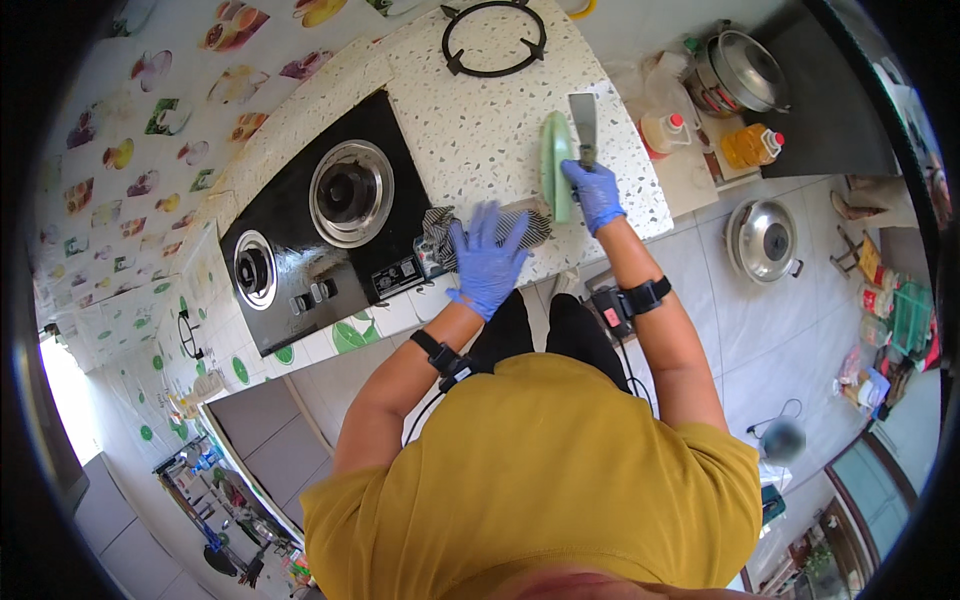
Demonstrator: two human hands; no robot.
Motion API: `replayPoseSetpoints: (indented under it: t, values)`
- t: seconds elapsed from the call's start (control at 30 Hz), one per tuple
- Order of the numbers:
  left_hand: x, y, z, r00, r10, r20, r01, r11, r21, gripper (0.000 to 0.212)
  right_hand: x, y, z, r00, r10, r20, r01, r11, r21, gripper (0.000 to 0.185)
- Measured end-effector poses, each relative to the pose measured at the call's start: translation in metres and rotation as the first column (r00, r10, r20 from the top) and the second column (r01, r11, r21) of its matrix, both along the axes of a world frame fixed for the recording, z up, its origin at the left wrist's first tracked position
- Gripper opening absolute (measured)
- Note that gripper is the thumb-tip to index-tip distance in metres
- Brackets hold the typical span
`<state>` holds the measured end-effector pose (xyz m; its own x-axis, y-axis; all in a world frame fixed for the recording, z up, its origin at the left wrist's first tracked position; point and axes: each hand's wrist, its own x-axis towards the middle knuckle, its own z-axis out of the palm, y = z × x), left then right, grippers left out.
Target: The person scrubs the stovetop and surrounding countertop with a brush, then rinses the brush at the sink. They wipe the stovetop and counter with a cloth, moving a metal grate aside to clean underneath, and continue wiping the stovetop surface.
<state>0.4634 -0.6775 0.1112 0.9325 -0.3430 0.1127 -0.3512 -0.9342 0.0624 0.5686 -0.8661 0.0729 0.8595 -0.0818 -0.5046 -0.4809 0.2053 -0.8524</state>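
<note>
My left hand (489, 259), in a blue glove, is spread with its fingers apart over a black-and-white striped cloth (529, 227) at the counter's front edge. My right hand (596, 193), also gloved, grips the handle of a scraper (583, 124) whose flat metal blade points away from me. Just left of the scraper lies a long pale green object (556, 165), perhaps a brush or scrubber; whether my right hand touches it I cannot tell. A small printed packet (430, 256) is beside the cloth, near the hob's corner.
A black two-burner gas hob (300, 255) is set in the speckled counter (465, 142) on the left. Its loose pan support (494, 73) lies at the back. Oil bottles (750, 146) and stacked metal pots (748, 71) stand at right; a lidded wok (763, 241) is lower down.
</note>
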Motion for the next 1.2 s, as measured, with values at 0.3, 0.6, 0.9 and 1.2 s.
replayPoseSetpoints:
  t: [0.3, 0.6, 0.9, 1.2]
  values:
    - [0.035, 0.021, -0.048, 0.961, -0.144, -0.238, 0.147, 0.989, -0.005, 0.06, -0.055, -0.068, 0.027, 0.97, -0.242, -0.017, 0.243, 0.963, 0.119, 0.021]
    - [0.147, -0.115, -0.059, 0.925, -0.345, -0.158, 0.347, 0.938, -0.016, 0.062, -0.116, -0.11, 0.014, 0.859, -0.51, -0.049, 0.512, 0.851, 0.121, 0.018]
    - [0.321, -0.143, -0.081, 0.997, -0.06, -0.046, 0.063, 0.996, 0.068, 0.055, -0.156, -0.129, 0.016, 0.793, -0.607, -0.051, 0.609, 0.792, 0.038, 0.016]
    - [0.183, -0.185, -0.082, 0.97, -0.243, -0.028, 0.244, 0.963, 0.112, 0.055, -0.164, -0.128, 0.024, 0.756, -0.654, -0.018, 0.654, 0.755, 0.049, 0.017]
